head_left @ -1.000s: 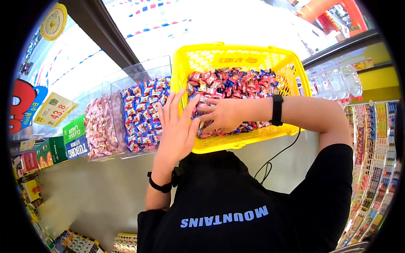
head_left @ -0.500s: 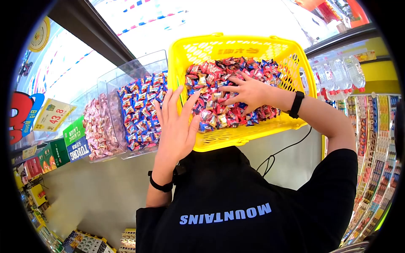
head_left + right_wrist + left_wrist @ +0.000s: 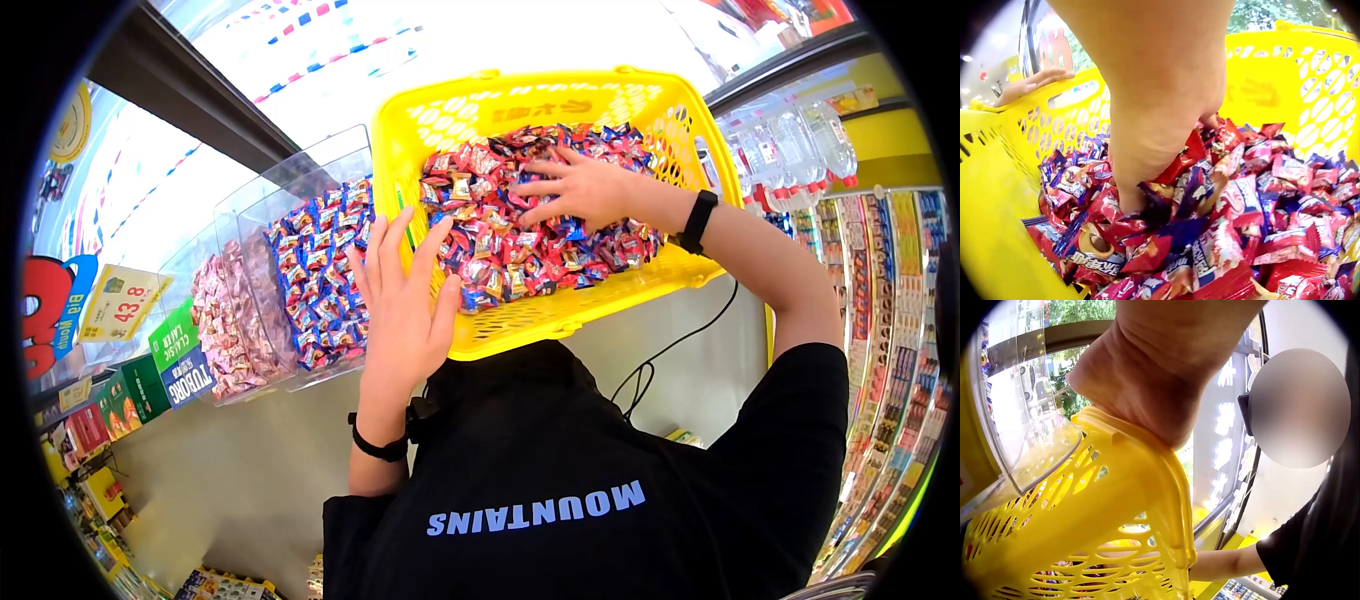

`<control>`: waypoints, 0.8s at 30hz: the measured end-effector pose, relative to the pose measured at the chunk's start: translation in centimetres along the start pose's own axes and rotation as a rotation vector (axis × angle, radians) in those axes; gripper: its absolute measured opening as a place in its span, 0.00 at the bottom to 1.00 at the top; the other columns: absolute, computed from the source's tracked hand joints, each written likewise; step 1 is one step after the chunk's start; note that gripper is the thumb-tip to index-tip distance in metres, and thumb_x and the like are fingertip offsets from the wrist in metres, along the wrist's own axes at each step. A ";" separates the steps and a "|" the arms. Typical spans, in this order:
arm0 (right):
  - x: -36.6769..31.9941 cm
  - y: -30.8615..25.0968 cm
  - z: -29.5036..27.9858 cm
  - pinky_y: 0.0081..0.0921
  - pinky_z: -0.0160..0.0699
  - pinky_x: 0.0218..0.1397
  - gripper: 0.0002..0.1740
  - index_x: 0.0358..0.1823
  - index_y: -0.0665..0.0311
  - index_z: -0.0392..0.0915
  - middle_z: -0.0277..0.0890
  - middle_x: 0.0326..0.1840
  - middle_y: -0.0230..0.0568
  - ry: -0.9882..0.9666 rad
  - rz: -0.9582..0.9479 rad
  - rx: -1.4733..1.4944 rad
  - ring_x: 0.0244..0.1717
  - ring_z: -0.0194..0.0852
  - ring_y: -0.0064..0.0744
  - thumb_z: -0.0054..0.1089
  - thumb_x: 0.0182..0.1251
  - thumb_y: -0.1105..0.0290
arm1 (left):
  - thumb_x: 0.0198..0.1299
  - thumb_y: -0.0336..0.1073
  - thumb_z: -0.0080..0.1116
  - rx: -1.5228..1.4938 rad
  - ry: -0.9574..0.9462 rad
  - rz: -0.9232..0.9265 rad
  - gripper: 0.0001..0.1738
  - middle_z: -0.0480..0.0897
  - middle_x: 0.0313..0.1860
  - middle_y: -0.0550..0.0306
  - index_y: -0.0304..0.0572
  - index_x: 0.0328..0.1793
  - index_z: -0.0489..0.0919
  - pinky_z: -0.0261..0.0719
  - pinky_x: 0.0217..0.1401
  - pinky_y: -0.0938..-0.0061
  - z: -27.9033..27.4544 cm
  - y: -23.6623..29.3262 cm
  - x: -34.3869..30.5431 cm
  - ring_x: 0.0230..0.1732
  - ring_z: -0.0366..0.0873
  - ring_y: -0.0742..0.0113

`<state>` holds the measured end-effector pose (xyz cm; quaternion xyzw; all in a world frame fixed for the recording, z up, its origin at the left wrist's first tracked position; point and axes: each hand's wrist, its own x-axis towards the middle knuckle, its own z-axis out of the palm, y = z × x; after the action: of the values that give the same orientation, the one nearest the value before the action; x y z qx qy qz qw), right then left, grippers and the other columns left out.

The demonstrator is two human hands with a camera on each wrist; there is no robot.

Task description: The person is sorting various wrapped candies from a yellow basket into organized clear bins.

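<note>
A yellow plastic basket (image 3: 520,345) holds a heap of small wrapped candies (image 3: 520,260) in red and blue wrappers. My left hand (image 3: 405,310) rests on the basket's left rim with fingers extended; the left wrist view has its palm against the yellow edge. Inside the basket, my right hand (image 3: 580,192) lies over the candies, fingers spread in the head view. Close up in the right wrist view, its thumb and fingertips sink among the wrappers and are partly hidden.
Clear bins of blue-and-red candies (image 3: 320,270) and pink candies (image 3: 235,320) stand left of the basket. Water bottles (image 3: 795,155) hang beyond its right side. A black cable (image 3: 640,385) dangles below, and stocked shelves (image 3: 880,380) line the right.
My right hand has moved from the front left of the candy heap toward its middle and back. The left hand keeps its place on the rim while the head view shifts slightly.
</note>
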<state>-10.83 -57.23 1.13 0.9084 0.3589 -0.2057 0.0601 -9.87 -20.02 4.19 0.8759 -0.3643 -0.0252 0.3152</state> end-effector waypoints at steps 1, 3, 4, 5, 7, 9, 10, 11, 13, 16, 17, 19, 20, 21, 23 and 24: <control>-0.1 0.7 0.1 0.76 0.51 0.91 0.59 0.83 0.27 0.73 0.51 0.97 0.28 0.016 0.021 -0.022 0.95 0.47 0.56 0.91 0.43 0.58 | 0.80 0.44 0.56 0.000 0.001 0.001 0.30 0.62 0.89 0.41 0.54 0.86 0.74 0.36 0.94 0.36 0.0 0.0 0.0 0.94 0.47 0.37; -0.4 1.5 -0.2 0.73 0.48 0.93 0.52 0.77 0.34 0.80 0.50 0.98 0.30 0.028 0.056 -0.010 0.95 0.46 0.58 0.91 0.44 0.55 | 0.77 0.42 0.59 -0.028 0.018 0.004 0.31 0.63 0.88 0.41 0.53 0.84 0.76 0.33 0.93 0.30 0.2 -0.2 0.0 0.94 0.48 0.36; -0.4 1.4 -0.4 0.73 0.48 0.93 0.51 0.77 0.35 0.81 0.49 0.98 0.30 0.021 0.068 -0.004 0.95 0.45 0.58 0.91 0.45 0.55 | 0.75 0.41 0.61 -0.041 0.029 0.006 0.31 0.64 0.87 0.41 0.53 0.84 0.76 0.32 0.92 0.27 0.3 -0.2 0.1 0.94 0.48 0.36; -0.3 1.2 -0.5 0.73 0.48 0.93 0.50 0.76 0.35 0.82 0.49 0.98 0.31 0.015 0.079 0.003 0.96 0.45 0.58 0.91 0.45 0.54 | 0.75 0.41 0.61 -0.037 0.028 0.003 0.31 0.64 0.87 0.41 0.53 0.83 0.77 0.32 0.92 0.27 0.3 -0.2 0.1 0.94 0.48 0.36; -0.1 0.6 -0.5 0.74 0.48 0.92 0.46 0.74 0.38 0.85 0.49 0.98 0.35 0.036 0.090 0.006 0.96 0.41 0.58 0.90 0.48 0.51 | 0.75 0.41 0.61 -0.031 0.026 -0.003 0.30 0.64 0.87 0.41 0.53 0.83 0.77 0.32 0.92 0.28 0.3 -0.1 0.1 0.94 0.48 0.36; 0.1 0.1 -0.7 0.77 0.49 0.91 0.44 0.73 0.40 0.85 0.50 0.97 0.37 0.048 0.086 0.030 0.96 0.42 0.58 0.89 0.50 0.50 | 0.78 0.43 0.58 0.000 0.013 0.000 0.30 0.63 0.89 0.42 0.55 0.85 0.76 0.34 0.93 0.33 0.2 -0.1 0.0 0.94 0.47 0.37; 0.3 -0.2 -0.9 0.78 0.50 0.90 0.44 0.73 0.41 0.85 0.50 0.97 0.38 0.054 0.084 0.044 0.96 0.42 0.58 0.89 0.51 0.49 | 0.79 0.44 0.57 0.015 0.005 0.000 0.30 0.62 0.89 0.42 0.56 0.85 0.75 0.35 0.93 0.35 0.1 -0.1 -0.1 0.94 0.47 0.38; 0.4 -0.6 -1.1 0.78 0.49 0.90 0.42 0.70 0.42 0.87 0.52 0.96 0.40 0.077 0.066 0.062 0.96 0.42 0.58 0.88 0.50 0.47 | 0.79 0.44 0.57 0.016 0.003 -0.001 0.30 0.62 0.89 0.42 0.56 0.85 0.76 0.35 0.93 0.35 0.1 -0.1 -0.1 0.94 0.47 0.38; 0.9 -1.2 -1.0 0.78 0.48 0.90 0.40 0.70 0.42 0.88 0.53 0.96 0.41 0.101 0.050 0.070 0.97 0.40 0.58 0.87 0.52 0.47 | 0.79 0.44 0.58 0.017 0.002 -0.003 0.29 0.62 0.89 0.42 0.56 0.85 0.76 0.35 0.93 0.35 0.1 0.0 -0.1 0.94 0.47 0.38; 1.5 -2.0 -0.8 0.79 0.47 0.90 0.34 0.64 0.44 0.91 0.55 0.94 0.42 0.144 0.033 0.102 0.96 0.41 0.57 0.86 0.54 0.49 | 0.79 0.43 0.59 0.011 0.008 -0.003 0.29 0.63 0.89 0.43 0.56 0.84 0.77 0.34 0.93 0.34 0.2 -0.1 -0.1 0.94 0.47 0.38; 1.8 -2.1 -0.9 0.79 0.47 0.90 0.32 0.62 0.45 0.91 0.55 0.94 0.42 0.142 0.025 0.107 0.96 0.41 0.57 0.86 0.54 0.49 | 0.79 0.43 0.59 0.010 0.012 -0.005 0.29 0.63 0.89 0.43 0.56 0.84 0.78 0.34 0.93 0.33 0.2 -0.1 -0.1 0.94 0.47 0.38; 2.1 -2.2 -1.0 0.79 0.47 0.90 0.28 0.58 0.47 0.92 0.57 0.93 0.43 0.153 0.011 0.118 0.96 0.42 0.58 0.84 0.57 0.50 | 0.78 0.43 0.60 0.008 0.019 -0.009 0.28 0.63 0.89 0.43 0.56 0.83 0.78 0.34 0.93 0.33 0.3 0.0 -0.2 0.94 0.47 0.38; 2.3 -2.2 -0.9 0.79 0.47 0.90 0.27 0.58 0.47 0.92 0.57 0.93 0.43 0.154 0.020 0.123 0.96 0.42 0.58 0.84 0.57 0.49 | 0.78 0.43 0.60 0.009 0.021 -0.012 0.28 0.63 0.89 0.44 0.56 0.83 0.79 0.34 0.93 0.33 0.3 0.0 -0.2 0.94 0.47 0.38; 2.4 -2.2 -0.9 0.79 0.47 0.90 0.27 0.58 0.48 0.92 0.57 0.92 0.43 0.155 0.030 0.129 0.96 0.43 0.58 0.84 0.58 0.49 | 0.78 0.43 0.60 0.009 0.023 -0.015 0.28 0.63 0.89 0.44 0.56 0.83 0.79 0.33 0.93 0.33 0.4 -0.1 -0.2 0.94 0.47 0.38; 2.9 -2.2 -0.1 0.78 0.46 0.90 0.25 0.56 0.48 0.93 0.58 0.92 0.44 0.209 0.050 0.163 0.96 0.43 0.59 0.83 0.59 0.49 | 0.78 0.44 0.61 0.007 0.024 -0.018 0.28 0.63 0.89 0.44 0.56 0.82 0.79 0.33 0.93 0.32 0.5 0.0 -0.2 0.94 0.47 0.38; 3.3 -2.5 0.3 0.78 0.46 0.90 0.23 0.55 0.48 0.93 0.58 0.92 0.44 0.264 0.059 0.191 0.95 0.43 0.59 0.83 0.60 0.50 | 0.78 0.44 0.61 0.007 0.025 -0.018 0.28 0.63 0.89 0.44 0.57 0.82 0.79 0.33 0.93 0.32 0.5 0.0 -0.2 0.94 0.47 0.38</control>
<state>-10.41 -53.36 -0.42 0.9393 0.3157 -0.1160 -0.0682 -10.12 -20.15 3.75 0.8806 -0.3524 -0.0158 0.3164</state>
